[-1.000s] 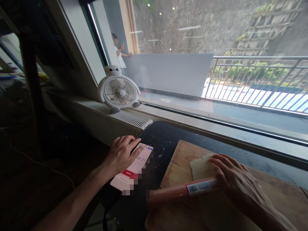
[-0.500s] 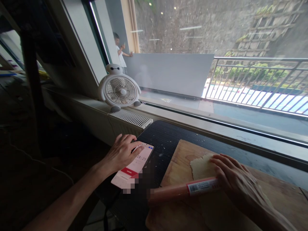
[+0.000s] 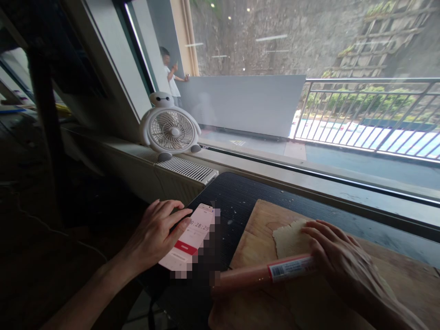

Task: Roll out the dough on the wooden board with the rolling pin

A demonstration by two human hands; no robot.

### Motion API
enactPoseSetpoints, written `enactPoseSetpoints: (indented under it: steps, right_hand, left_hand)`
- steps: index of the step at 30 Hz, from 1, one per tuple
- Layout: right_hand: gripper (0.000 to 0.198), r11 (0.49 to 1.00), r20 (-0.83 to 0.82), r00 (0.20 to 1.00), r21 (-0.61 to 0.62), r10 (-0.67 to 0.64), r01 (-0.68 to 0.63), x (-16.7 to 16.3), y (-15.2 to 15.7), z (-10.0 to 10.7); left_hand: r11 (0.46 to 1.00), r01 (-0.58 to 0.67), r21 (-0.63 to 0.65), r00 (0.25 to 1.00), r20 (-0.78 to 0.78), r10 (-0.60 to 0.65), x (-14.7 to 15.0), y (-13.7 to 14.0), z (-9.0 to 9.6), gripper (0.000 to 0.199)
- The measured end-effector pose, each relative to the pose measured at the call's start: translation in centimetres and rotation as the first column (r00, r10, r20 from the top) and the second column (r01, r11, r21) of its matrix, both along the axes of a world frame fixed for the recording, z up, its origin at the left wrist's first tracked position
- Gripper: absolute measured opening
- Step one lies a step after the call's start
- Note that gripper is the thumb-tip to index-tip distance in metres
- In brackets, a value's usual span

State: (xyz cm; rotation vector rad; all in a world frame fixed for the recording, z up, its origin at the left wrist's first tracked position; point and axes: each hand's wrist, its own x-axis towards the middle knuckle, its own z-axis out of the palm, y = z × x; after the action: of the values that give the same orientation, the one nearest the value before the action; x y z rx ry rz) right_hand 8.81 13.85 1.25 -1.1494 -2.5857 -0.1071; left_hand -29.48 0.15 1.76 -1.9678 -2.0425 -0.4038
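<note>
My left hand [image 3: 160, 231] hovers at the left edge of a lit phone [image 3: 197, 229], fingers spread and holding nothing. The phone screen shows a timer reading ending in 28:29 and a red bar below it. My right hand [image 3: 343, 261] lies over the right part of a wooden rolling pin [image 3: 244, 277], which bears a red and white barcode label. Beneath the pin and hand spreads a flat sheet of pale dough [image 3: 287, 237] with a ragged edge. Under the dough is a wooden board [image 3: 252, 233]. My palm hides the pin's right end.
The board and phone rest on a black table [image 3: 227, 188] beside a window. A white robot-shaped fan [image 3: 174, 133] stands on the radiator [image 3: 192, 169] at the back left. Through the glass appear a person [image 3: 171, 75], a grey panel [image 3: 247, 105] and a railing [image 3: 367, 114].
My left hand has drawn back left and down from the phone, uncovering more of its screen. My right hand and the rolling pin have barely moved.
</note>
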Motion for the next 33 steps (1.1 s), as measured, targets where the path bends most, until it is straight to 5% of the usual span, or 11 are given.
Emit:
enactPoseSetpoints:
  steps: [9, 18, 26, 33]
  right_hand:
    - [0.033, 0.999, 0.005, 1.0, 0.019, 0.025, -0.025, 0.3, 0.3, -0.3]
    - [0.032, 1.0, 0.008, 1.0, 0.021, 0.006, -0.006, 0.4, 0.2, -0.3]
    - [0.033, 1.0, -0.006, 1.0, 0.025, 0.012, -0.012, 0.3, 0.2, -0.3]
    - [0.033, 1.0, -0.003, 1.0, 0.022, 0.005, -0.005, 0.2, 0.1, -0.3]
  left_hand:
    - [0.995, 0.002, -0.098, 1.0, -0.027, -0.005, 0.2, 3.8, -0.8, 0.04]
    - [0.998, 0.025, -0.055, 1.0, -0.001, -0.025, 0.6, -1.5, 0.4, 0.027]
    - [0.992, 0.122, -0.039, 0.992, -0.03, -0.124, 1.5, -6.2, -1.3, 0.036]
    - [0.987, 0.123, -0.1, 0.991, -0.044, -0.128, 0.7, -4.1, -1.5, 0.036]
